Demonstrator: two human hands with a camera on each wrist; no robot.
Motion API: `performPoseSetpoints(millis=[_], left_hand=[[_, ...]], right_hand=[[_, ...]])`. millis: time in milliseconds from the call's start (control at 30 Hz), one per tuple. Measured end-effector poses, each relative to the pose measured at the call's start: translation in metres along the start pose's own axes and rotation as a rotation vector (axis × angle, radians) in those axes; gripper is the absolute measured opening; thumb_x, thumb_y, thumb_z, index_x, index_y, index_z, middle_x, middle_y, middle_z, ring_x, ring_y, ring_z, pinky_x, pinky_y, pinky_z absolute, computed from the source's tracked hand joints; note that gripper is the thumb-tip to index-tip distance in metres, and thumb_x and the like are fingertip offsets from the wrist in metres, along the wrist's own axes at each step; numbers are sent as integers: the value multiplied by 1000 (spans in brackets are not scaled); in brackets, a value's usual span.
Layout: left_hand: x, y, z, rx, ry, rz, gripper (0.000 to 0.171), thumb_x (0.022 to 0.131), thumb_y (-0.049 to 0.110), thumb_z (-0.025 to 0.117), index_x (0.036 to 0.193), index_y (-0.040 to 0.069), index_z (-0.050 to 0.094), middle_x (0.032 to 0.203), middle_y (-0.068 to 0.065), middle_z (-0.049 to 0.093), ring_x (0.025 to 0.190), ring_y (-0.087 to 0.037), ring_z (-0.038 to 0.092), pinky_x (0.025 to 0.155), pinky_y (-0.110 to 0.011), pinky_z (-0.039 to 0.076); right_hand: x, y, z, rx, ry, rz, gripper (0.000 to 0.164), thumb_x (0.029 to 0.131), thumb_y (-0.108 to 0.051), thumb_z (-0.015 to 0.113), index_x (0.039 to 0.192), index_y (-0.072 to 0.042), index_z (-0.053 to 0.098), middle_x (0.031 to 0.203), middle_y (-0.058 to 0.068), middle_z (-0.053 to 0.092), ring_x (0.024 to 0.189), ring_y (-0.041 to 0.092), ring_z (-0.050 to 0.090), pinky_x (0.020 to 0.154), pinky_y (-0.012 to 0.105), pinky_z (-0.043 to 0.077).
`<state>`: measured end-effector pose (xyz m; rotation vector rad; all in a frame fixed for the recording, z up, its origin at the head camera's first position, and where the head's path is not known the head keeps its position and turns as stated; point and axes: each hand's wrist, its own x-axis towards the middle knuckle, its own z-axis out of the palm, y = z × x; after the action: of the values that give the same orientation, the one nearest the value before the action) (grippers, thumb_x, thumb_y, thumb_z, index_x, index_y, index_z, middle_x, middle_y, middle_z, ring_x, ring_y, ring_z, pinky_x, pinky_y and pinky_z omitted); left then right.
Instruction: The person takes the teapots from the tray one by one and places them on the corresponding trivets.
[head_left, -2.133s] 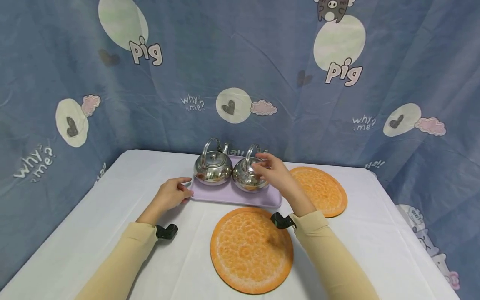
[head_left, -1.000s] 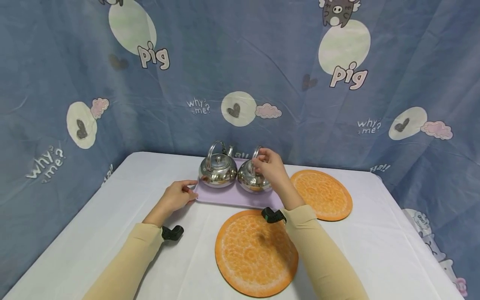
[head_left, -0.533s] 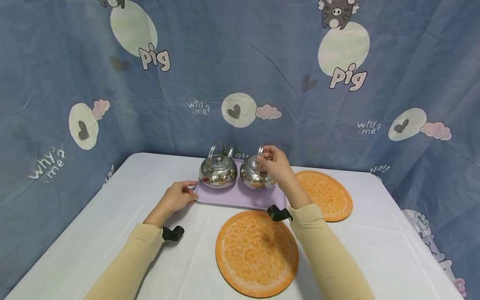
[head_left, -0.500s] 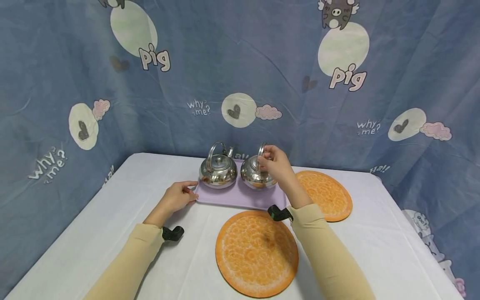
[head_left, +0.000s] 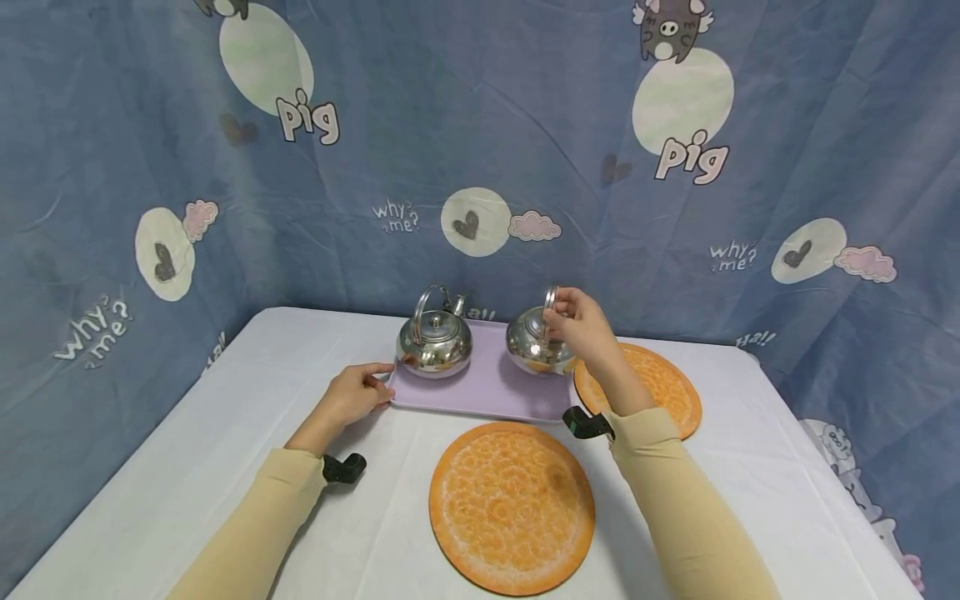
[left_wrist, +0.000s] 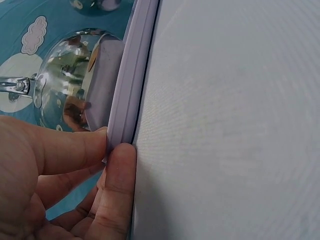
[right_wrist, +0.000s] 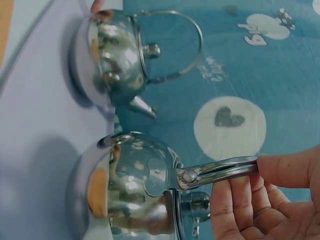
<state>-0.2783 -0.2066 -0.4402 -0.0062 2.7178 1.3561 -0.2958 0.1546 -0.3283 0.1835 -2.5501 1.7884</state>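
A shiny steel kettle (head_left: 433, 350) stands on the left part of a lilac tray (head_left: 480, 392). My left hand (head_left: 352, 394) pinches the tray's left edge between thumb and fingers; the left wrist view shows the thumb (left_wrist: 75, 150) on the rim. My right hand (head_left: 587, 327) grips the hoop handle of a second steel kettle (head_left: 534, 354) over the tray's right end. In the right wrist view the fingers curl round that handle (right_wrist: 220, 171), and the held kettle's base hangs above its shadow on the tray. Part of its lid is hidden behind my hand.
A round orange mat (head_left: 512, 508) lies on the white tablecloth (head_left: 360, 533) in front of the tray. Another round orange mat (head_left: 663, 375) lies right of the tray, partly under my right forearm. A blue printed curtain (head_left: 480, 125) hangs behind the table.
My right hand has closed on the right kettle's handle and moved it right, away from the other kettle and toward the tray's right edge. My left hand stays at the tray's left edge.
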Motion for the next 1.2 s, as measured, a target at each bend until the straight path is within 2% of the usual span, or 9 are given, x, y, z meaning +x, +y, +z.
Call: performPoseSetpoints(millis=[100,367,633,867,1200], left_hand=[[1,-1,2,-7,-3,-14,54,99,11,73,151,1,60,100,-12,68,79,-14,66,69,-26,52],[3,-1,7,-9,-7,-15,54,99,10,73,151,1,59,100,-12,69,79,-14,66,68,-26,52],[4,1,11,-14,-13,-15,54,99,10,73,151,0,59,100,-13,68,79,-15,66,68,-26,52],[8,-1,15,-18,-18,-19,53,99,10,73,150,1,60,102,-13,68,80,-14,67,70,-25,54],[2,-1,2,7,-19,-6,56,101,12,72,153,0,56,100,-12,68,83,-16,69,72,-28,53]], right_hand=[[-2,2,-10,-19,-3,7,46,111,-9,55,152,8,44,117,11,58,105,23,64,104,43,59],[-9,7,-36,-57,-16,49,53,113,-11,51,159,9,35,131,18,52,124,37,58,114,51,52],[-19,11,-62,-107,-30,78,55,114,-13,48,162,9,30,132,16,51,124,31,55,114,50,50],[-24,19,-85,-160,-33,104,55,115,-13,47,162,9,29,132,15,50,124,32,57,112,50,51],[-27,29,-106,-181,-58,125,60,116,-14,44,166,10,20,140,20,46,134,38,52,115,52,48]])
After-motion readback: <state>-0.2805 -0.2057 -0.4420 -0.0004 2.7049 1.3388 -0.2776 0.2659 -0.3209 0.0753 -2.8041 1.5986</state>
